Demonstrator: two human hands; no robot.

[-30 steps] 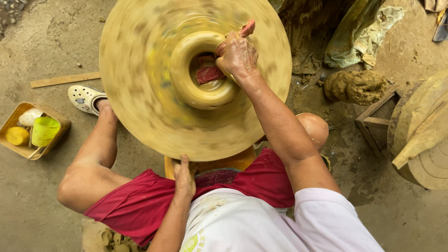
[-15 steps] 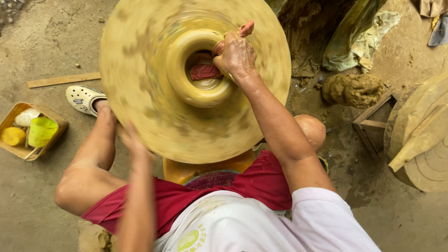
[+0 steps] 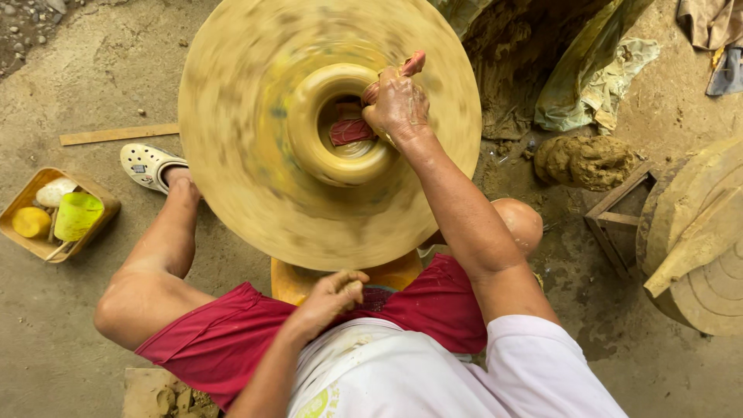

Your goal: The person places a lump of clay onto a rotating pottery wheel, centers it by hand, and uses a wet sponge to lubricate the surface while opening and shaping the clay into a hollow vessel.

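A wide clay-coated potter's wheel (image 3: 255, 193) spins below me, blurred by motion. A ring-shaped clay pot (image 3: 309, 116) rises at its centre. My right hand (image 3: 396, 101) grips the pot's right wall, fingers inside, pressing a red cloth (image 3: 350, 130) against the inner side. My left hand (image 3: 334, 296) hovers near my lap at the wheel's near edge, fingers curled around a small lump of clay.
A yellow tray (image 3: 46, 240) with a green cup (image 3: 77, 215) and a sponge sits on the dirt floor at left. A wooden stick (image 3: 116, 135) lies behind it. A clay lump (image 3: 584, 161) and a wooden frame (image 3: 619, 220) stand at right, beside another wheel (image 3: 700, 240).
My left hand lifted from my lap, swung out to the left, then came back to the wheel's near edge with fingers curled. My right hand stays on the pot's wall.
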